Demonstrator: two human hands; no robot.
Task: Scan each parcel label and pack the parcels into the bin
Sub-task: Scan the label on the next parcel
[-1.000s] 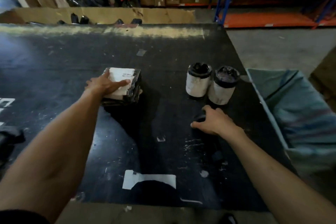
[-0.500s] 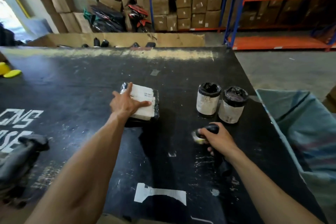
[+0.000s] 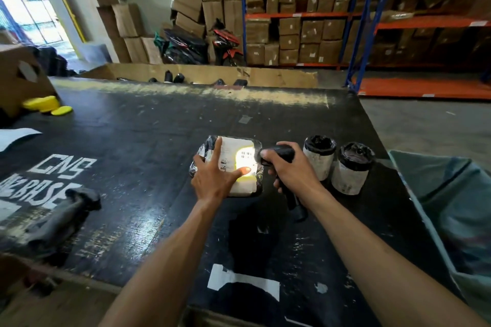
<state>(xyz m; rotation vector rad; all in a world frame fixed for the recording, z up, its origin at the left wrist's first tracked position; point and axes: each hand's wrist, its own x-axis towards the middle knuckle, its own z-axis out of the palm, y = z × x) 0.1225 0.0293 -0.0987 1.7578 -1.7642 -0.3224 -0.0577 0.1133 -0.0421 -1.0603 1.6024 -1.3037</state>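
A flat parcel [image 3: 240, 186] in black wrap with a white label lies on the black table [image 3: 138, 167]. My left hand [image 3: 215, 176] rests on it with spread, straight fingers. My right hand [image 3: 288, 167] grips a black handheld scanner [image 3: 279, 154], held just right of the parcel. The scanner throws a bright yellow-white light patch onto the label's barcode. Two cylindrical parcels [image 3: 318, 159] [image 3: 352, 168] in black wrap with white labels stand upright to the right of my right hand.
A blue-green sack-like bin [image 3: 451, 207] sits off the table's right edge. A dark bundle [image 3: 61, 220] lies at the left, with yellow objects [image 3: 47, 105] and a cardboard box [image 3: 21, 77] at the far left. Shelving with cartons stands behind.
My right hand lifted the scanner off the table and brought it up beside the flat parcel, lighting the label. My left hand stayed on the parcel. The camera tilted upward.
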